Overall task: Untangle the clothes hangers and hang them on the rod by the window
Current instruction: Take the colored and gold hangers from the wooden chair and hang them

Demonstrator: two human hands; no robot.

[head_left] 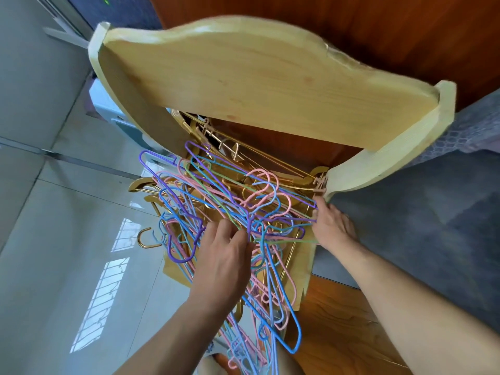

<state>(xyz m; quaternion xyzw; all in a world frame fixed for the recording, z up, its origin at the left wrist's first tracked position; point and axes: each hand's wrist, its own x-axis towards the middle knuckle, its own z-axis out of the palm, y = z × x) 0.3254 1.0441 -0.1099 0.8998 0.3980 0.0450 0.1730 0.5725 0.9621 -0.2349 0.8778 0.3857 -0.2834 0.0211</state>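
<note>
A tangled heap of thin wire clothes hangers (230, 209) in pink, blue, purple and green, mixed with gold ones, covers the seat of a pale wooden chair (270, 85) and spills over its front edge. Your left hand (224, 263) pinches strands mid-heap with curled fingers. Your right hand (331, 226) grips hanger ends at the seat's right edge.

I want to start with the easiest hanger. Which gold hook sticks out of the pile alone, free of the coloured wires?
The gold hook at the pile's left edge, over the pale floor. The other gold hangers lie under coloured wire hangers or the headboard.
</note>
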